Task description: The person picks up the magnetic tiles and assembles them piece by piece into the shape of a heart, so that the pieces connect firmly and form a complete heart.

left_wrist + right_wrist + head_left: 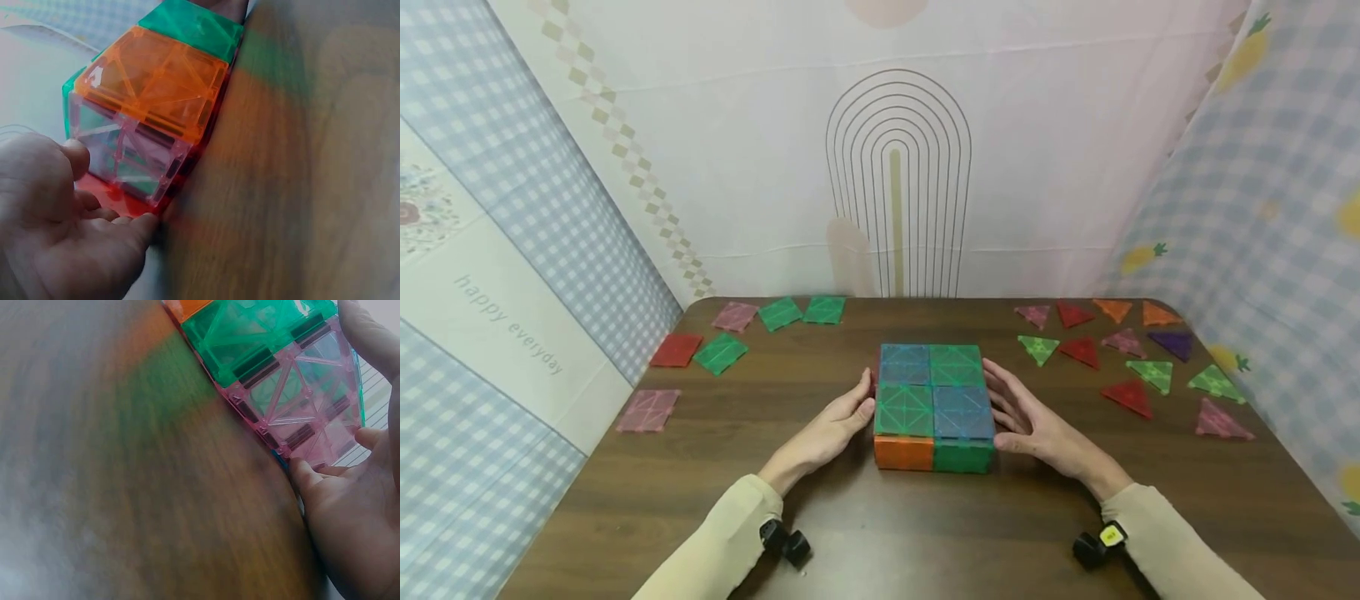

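A low box of translucent magnetic tiles (934, 392) stands on the table, its top a two-by-two check of blue and green squares. Orange and green tiles (244, 337) form its near side. My left hand (831, 429) is at the box's left side, with its fingertips at the pink tile (128, 147) and red tile (109, 194) there. On the opposite side, my right hand (1037, 425) has its fingers spread along the pink tiles (300, 394), thumb near the front corner. Neither hand's fingers curl around the box. The box's far side is hidden.
Loose square tiles, among them a red square (676, 351) and a green square (721, 353), lie at the table's left. Several triangle tiles, including a purple triangle (1172, 344) and a red triangle (1129, 397), are scattered at the right. A patterned cloth (760, 167) hangs behind.
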A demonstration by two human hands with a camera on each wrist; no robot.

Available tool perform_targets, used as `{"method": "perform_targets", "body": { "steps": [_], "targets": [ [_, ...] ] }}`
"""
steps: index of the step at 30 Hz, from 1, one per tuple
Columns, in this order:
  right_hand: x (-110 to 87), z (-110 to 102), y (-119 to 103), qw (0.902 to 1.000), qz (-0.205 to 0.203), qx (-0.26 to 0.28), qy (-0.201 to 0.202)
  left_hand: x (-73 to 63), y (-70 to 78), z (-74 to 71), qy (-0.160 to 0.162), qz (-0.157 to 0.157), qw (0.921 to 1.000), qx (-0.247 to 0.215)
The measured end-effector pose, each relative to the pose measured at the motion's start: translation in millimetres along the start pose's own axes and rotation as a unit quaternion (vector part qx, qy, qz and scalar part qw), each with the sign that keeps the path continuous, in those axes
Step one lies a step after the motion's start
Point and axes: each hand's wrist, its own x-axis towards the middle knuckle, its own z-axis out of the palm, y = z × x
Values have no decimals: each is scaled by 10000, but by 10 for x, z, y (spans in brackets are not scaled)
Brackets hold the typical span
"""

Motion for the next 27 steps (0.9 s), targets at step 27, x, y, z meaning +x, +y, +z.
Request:
{"method": "perform_targets", "body": {
  "steps": [27],
  "targets": [
    [45, 147, -27, 9871, 469, -1407, 608, -202, 463, 103, 535, 727, 9931, 746]
  ]
}}
